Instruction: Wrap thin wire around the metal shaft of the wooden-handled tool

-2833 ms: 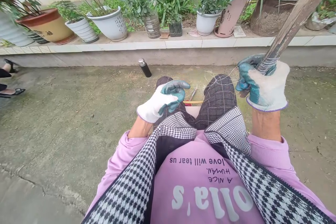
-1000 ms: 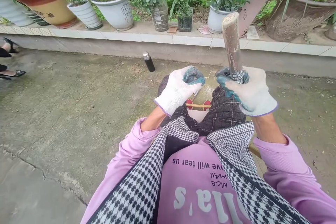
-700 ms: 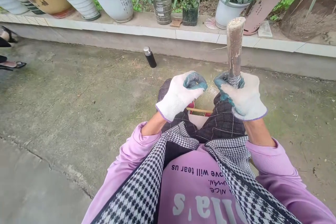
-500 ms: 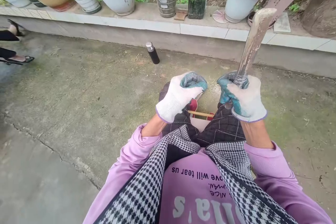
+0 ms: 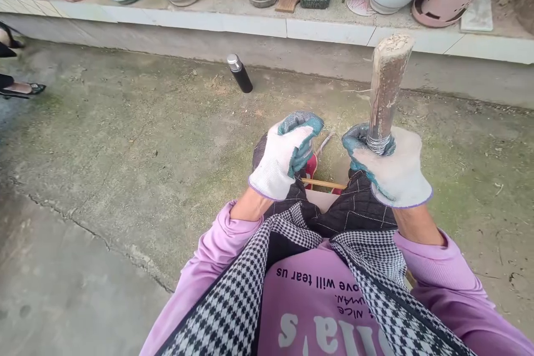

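Observation:
My right hand [image 5: 387,164], in a white glove with a teal palm, is wrapped round a thick wooden stick [image 5: 389,83] that stands upright. Several turns of wire [image 5: 379,143] circle the stick just above my fist. To the left, my left hand [image 5: 287,150], gloved alike, is closed with its fingers curled in. Whatever it grips is hidden. A thin pale strip [image 5: 324,143] shows beside its fingers; I cannot tell whether the hand holds it. Both hands are over my knees, apart from each other.
A black flask with a silver cap [image 5: 240,73] stands on the concrete floor [image 5: 125,139]. Beyond it, a low tiled ledge [image 5: 254,23] carries several plant pots. A thin yellowish stick [image 5: 323,183] lies across between my legs. Another person's shoe [image 5: 25,89] shows at the far left.
The wooden stick has tipped from leaning right to nearly upright, its top end lower and turned toward me. My left hand has turned slightly. The view has tilted down a little.

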`<state>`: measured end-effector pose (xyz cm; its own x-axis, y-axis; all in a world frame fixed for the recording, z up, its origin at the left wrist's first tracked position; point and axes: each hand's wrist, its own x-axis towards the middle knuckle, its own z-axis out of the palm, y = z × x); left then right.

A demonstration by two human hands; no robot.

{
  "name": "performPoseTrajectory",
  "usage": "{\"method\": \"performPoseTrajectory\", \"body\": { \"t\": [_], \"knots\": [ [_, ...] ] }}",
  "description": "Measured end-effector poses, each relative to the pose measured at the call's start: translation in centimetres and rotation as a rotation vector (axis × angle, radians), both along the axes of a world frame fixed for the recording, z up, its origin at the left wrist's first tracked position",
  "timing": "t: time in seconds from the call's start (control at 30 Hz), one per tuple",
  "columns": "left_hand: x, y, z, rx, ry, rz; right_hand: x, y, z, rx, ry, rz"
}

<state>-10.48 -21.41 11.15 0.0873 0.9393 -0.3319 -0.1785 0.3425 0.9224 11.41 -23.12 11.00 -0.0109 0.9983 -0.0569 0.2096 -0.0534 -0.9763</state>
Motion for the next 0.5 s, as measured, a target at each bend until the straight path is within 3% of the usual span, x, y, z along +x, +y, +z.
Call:
{"method": "performPoseTrajectory", "body": {
  "t": [0.2,0.5],
  "knots": [
    [-0.2,-0.1,0.5,0.064,0.088,-0.039,0.4,0.7,2.2,0.088,0.198,-0.158],
    [-0.1,-0.7,1.0,0.091,0.174,-0.14,1.0,3.2,2.8,-0.058,0.057,0.106]
  ]
}}
